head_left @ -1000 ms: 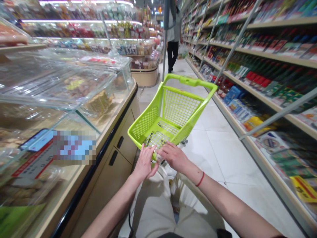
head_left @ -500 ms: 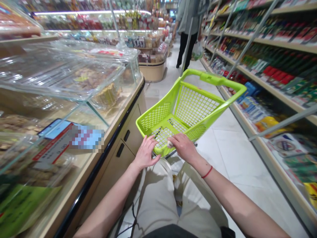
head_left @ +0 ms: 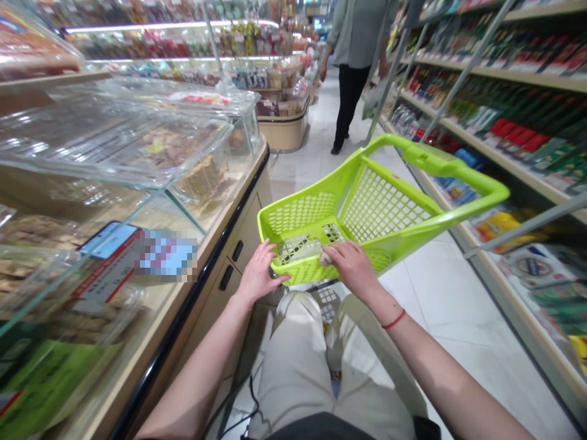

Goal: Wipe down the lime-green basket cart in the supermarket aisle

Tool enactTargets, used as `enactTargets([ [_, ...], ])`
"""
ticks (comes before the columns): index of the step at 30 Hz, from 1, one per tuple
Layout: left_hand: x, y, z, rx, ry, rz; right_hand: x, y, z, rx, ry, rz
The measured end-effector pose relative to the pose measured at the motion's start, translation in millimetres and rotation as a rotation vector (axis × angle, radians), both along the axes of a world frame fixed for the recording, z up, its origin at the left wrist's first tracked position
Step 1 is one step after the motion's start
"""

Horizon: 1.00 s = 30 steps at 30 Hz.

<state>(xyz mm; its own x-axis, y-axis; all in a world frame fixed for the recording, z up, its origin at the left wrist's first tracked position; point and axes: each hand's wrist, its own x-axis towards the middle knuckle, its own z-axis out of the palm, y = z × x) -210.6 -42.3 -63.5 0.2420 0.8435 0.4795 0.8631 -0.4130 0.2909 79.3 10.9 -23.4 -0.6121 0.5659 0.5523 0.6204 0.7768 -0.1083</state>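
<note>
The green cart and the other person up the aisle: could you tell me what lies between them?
Only bare white floor separates the cart from the person, in the head view.
</note>
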Motion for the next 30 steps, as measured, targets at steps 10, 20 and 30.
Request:
enactTargets([
  [10,-7.5,-2.4,13.1,-0.058,0.035,0.010,42.8,-6.1,-5.6,0.061,0.068,-0.045],
  [20,-5.1,-9.5,18.0,-0.073,0.066,0.040,39.6,-20.3,-5.5,0.053,0.087,-0.070],
  [30,-3.0,-17.5,16.8,-0.071,0.116,0.161,36.0,-25.2,7.4,0.014,0.013,-0.090],
])
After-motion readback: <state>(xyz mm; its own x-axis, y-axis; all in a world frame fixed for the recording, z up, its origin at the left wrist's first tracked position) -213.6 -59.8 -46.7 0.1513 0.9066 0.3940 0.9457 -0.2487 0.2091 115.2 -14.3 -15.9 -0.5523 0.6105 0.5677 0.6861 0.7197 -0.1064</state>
